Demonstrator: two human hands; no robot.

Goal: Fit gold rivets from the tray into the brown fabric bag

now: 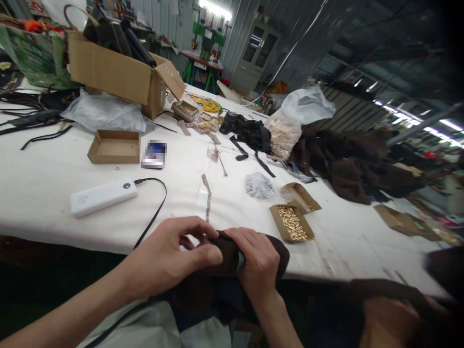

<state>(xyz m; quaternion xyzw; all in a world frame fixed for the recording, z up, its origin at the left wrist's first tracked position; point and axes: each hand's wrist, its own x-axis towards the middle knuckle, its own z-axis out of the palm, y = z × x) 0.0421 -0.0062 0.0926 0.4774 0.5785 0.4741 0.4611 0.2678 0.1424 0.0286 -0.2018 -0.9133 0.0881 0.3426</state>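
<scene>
At the table's front edge, a dark brown soft piece (224, 258), perhaps cloth or leather, lies bunched between my hands. My left hand (181, 249) has its thumb and curved fingertips on the left end of it, in a pinch. With its fingers wrapped over the top, my right hand (259, 256) grips the same piece further right. A small grey-blue bit shows below the right fingers; I cannot make out what it is. Hidden under the hands is most of the brown piece's underside.
On the white-covered table (181, 203) lie a white power bank (103, 197) with a black cable, a shallow cardboard tray (115, 147), a box of gold-coloured fittings (292, 224) and a bag of small silvery parts (259, 186). A blurred co-worker's hand (393, 319) is at lower right.
</scene>
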